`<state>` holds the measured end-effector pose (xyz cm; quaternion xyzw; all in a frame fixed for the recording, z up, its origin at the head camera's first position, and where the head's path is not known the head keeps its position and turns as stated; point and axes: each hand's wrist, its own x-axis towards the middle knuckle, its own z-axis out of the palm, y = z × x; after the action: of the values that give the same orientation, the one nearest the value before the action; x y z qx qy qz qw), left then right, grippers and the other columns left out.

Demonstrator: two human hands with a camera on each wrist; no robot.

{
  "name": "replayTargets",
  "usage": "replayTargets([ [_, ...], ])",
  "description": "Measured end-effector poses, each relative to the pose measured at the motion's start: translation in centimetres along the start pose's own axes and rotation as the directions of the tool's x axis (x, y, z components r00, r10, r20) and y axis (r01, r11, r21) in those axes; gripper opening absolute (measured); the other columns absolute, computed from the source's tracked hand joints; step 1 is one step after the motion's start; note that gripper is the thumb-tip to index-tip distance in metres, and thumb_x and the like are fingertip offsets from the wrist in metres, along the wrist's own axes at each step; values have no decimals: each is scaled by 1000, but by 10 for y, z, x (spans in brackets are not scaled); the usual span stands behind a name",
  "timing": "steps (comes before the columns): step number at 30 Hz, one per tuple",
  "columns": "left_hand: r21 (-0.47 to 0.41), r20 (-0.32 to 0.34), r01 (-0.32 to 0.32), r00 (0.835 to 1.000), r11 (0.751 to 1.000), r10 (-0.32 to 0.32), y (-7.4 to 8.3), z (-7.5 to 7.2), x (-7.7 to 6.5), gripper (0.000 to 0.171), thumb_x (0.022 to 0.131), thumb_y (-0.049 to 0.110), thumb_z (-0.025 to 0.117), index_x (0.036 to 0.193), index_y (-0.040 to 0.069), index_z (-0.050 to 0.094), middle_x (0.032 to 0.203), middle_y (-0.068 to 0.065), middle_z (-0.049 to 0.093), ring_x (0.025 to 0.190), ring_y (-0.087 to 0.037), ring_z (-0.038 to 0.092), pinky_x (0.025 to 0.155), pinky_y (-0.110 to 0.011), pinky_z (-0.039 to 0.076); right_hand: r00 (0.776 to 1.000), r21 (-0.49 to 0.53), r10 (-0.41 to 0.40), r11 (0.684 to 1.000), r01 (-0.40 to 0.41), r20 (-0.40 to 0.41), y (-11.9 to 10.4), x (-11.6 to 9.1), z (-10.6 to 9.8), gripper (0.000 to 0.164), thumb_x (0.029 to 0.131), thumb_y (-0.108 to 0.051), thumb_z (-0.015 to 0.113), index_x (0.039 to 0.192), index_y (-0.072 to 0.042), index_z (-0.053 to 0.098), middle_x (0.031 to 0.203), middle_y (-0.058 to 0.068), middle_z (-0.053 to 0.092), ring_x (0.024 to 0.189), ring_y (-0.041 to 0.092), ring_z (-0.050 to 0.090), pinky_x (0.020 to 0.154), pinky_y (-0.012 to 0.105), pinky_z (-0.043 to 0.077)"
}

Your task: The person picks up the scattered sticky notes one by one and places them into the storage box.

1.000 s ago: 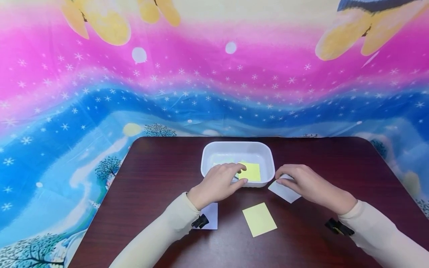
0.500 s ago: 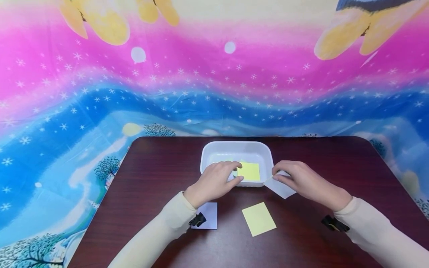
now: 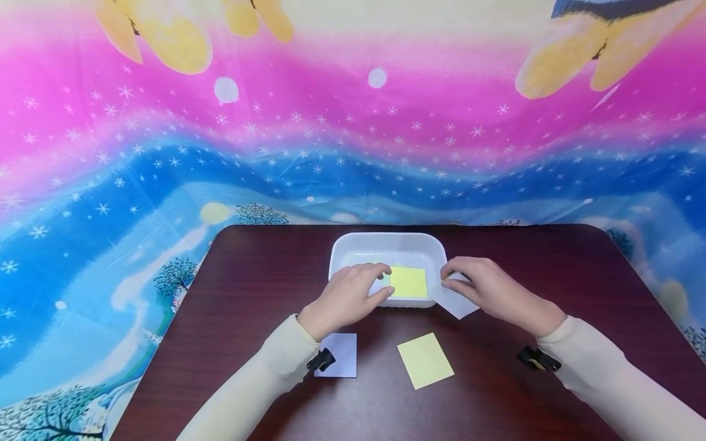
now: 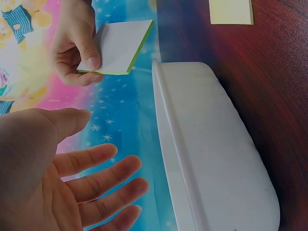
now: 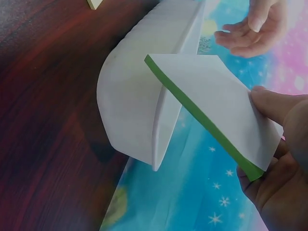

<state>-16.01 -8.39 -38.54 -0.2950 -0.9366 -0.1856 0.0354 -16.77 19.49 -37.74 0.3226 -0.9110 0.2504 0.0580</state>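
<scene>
My right hand [image 3: 491, 288] pinches a pad of sticky notes [image 5: 202, 101] by one edge, thumb on its white face; the pad's side shows green in the right wrist view. It is held at the right end of a white plastic tub [image 3: 388, 240], overlapping the rim in the head view. My left hand [image 4: 91, 178] holds nothing; its fingers are spread and relaxed over the tub's near left side. Inside the tub lies a yellow sticky note pad [image 3: 409, 282], partly behind the left fingers.
A pale yellow sticky note pad [image 3: 426, 361] lies on the dark wooden table [image 3: 265, 275] in front of the tub. Left of it is a lilac pad [image 3: 344, 355], partly covered by the left sleeve and its black clip. A printed cloth [image 3: 353, 122] hangs behind the table.
My right hand has moved left and slightly away from me, bringing the pinched pad from beside the tub to its right rim. The left hand has shifted slightly left.
</scene>
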Motion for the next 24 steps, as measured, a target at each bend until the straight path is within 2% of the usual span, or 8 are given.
replayTargets([
  [6, -8, -1, 13, 1000, 1000, -13, -2, 0, 0, 41, 91, 42, 54, 122, 16, 61, 114, 1, 66, 97, -10, 60, 84, -31, 48, 1000, 6, 3, 1000, -3, -5, 1, 5, 0, 13, 82, -14, 69, 94, -15, 67, 89, -9, 63, 76, 6, 54, 66, 27, 50],
  [17, -7, 2, 19, 1000, 1000, -19, -6, -1, 1, 42, 91, 43, 54, 123, 17, 60, 117, 0, 65, 98, -11, 61, 83, -32, 49, 998, 6, -38, 999, 38, -44, 3, 14, 0, 13, 81, -15, 70, 94, -15, 66, 87, -9, 63, 75, 5, 54, 66, 28, 50],
  [24, -26, -5, 24, 1000, 999, -24, -7, -2, 1, 41, 91, 41, 55, 122, 16, 61, 115, 0, 66, 96, -11, 61, 82, -33, 49, 998, 19, -31, 999, 32, -51, 2, 20, 1, 14, 82, -15, 69, 96, -15, 66, 88, -8, 63, 75, 6, 53, 67, 28, 50],
])
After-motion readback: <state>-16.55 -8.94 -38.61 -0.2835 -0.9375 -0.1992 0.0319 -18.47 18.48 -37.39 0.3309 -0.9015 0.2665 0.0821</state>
